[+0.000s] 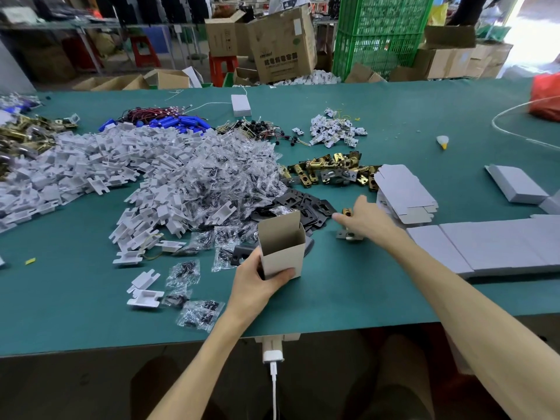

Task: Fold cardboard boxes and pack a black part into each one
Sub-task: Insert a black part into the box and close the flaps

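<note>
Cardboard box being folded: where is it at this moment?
Head view, centre: the cardboard box stands upright, top open, gripped low by the left hand, just nearer than the black plates on the green table.

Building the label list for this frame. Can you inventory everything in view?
cardboard box: 1, brown-grey, upright in left hand, top open
black plates: pile, black, behind the box
brass latches: pile, gold, behind the plates
flat box blanks: stack, grey, right of the latches
white plastic pieces: large pile, white, left half
bagged parts: pile, clear, centre
blue cylinders: cluster, blue, far side
table: 1, green, under everything
left hand: 1, grips the box
right hand: 1, over a loose latch, grip hidden
</note>
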Tool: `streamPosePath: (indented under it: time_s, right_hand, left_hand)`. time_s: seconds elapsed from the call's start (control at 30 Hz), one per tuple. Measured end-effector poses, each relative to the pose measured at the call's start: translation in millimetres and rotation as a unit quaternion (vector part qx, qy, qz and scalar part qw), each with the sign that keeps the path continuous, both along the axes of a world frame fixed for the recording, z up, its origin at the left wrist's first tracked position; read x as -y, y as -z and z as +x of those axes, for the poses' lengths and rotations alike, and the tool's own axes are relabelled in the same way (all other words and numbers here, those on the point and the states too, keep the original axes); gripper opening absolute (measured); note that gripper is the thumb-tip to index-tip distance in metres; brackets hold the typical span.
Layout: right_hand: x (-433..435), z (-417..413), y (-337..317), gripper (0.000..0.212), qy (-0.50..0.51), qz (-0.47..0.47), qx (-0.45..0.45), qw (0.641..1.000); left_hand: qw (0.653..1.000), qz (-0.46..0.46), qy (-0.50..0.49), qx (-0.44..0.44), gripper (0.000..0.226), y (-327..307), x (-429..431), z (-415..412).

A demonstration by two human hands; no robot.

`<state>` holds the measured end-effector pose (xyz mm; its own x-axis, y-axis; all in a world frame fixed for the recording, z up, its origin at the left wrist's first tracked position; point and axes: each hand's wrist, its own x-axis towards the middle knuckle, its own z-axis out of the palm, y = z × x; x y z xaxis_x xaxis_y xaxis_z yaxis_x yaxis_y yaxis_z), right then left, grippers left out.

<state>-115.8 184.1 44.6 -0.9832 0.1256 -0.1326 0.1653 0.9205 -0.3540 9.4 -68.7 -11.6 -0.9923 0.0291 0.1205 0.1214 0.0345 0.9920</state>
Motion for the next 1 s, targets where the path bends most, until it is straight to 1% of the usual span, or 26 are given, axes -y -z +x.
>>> streamPosePath:
  time_s: [0.1, 0.17, 0.23, 0.3, 0.4, 0.47, 0.53, 0.6, 0.73, 0.77, 0.9, 1.0]
  right_hand:
    - [-1.8, -0.9, 1.3, 0.048, 0.019, -0.010, 0.006, 1.000]
    - [-2.1, -2.8, -0.1, 0.038, 0.029, -0.005, 0.027, 0.999]
    - [-2.1, -4.4, -1.6, 0.032, 0.018, -0.021, 0.057, 0.998]
    - [-4.2, -4.6, -1.6, 0.030, 0.010, -0.073, 0.081, 0.994]
    - [-9.0, -1.4, -1.7, 0.019, 0.008, -0.148, 0.092, 0.985]
    - [-12.2, 1.3, -2.8, 0.013, 0.013, -0.234, 0.125, 0.964]
    - [-14.6, 4.8, -3.9, 0.019, 0.009, -0.286, 0.148, 0.947]
    - [-14.6, 9.3, -4.1, 0.024, -0.001, -0.293, 0.133, 0.947]
    - [-12.2, 20.0, -6.7, 0.039, -0.034, -0.324, 0.052, 0.944]
    - [-11.6, 22.0, -10.2, 0.039, -0.049, -0.321, 0.036, 0.945]
    - [-7.3, 32.3, -27.2, 0.028, -0.101, -0.250, 0.003, 0.963]
    - [-1.1, 45.6, -46.4, 0.022, -0.120, -0.245, -0.034, 0.961]
  left_hand:
    - [1.000, 0.000, -0.001, 0.004, 0.044, 0.3, 0.0, 0.1]
    - [1.000, 0.001, -0.001, 0.004, 0.043, 0.3, -0.2, 0.1]
    - [1.000, 0.002, -0.002, 0.004, 0.043, 0.8, 0.0, 0.2]
    - [1.000, -0.002, -0.005, 0.003, 0.043, 1.5, 0.2, -0.3]
    - [1.000, -0.005, -0.005, 0.002, 0.044, 2.3, 0.3, -1.0]
    - [1.000, -0.005, -0.005, 0.005, 0.043, 2.8, 0.6, -1.7]
    - [1.000, -0.005, -0.006, 0.007, 0.043, 3.3, 0.6, -2.4]
    - [1.000, -0.006, -0.007, 0.008, 0.043, 3.6, 0.7, -2.8]
    - [1.000, -0.009, -0.007, 0.009, 0.045, 3.5, 0.3, -2.6]
    - [1.000, -0.010, -0.008, 0.008, 0.045, 3.8, 0.3, -2.6]
    - [1.000, -0.012, -0.008, 0.006, 0.045, 4.4, 0.8, -2.5]
    - [1.000, -0.014, -0.010, 0.009, 0.046, 4.3, 1.0, -2.3]
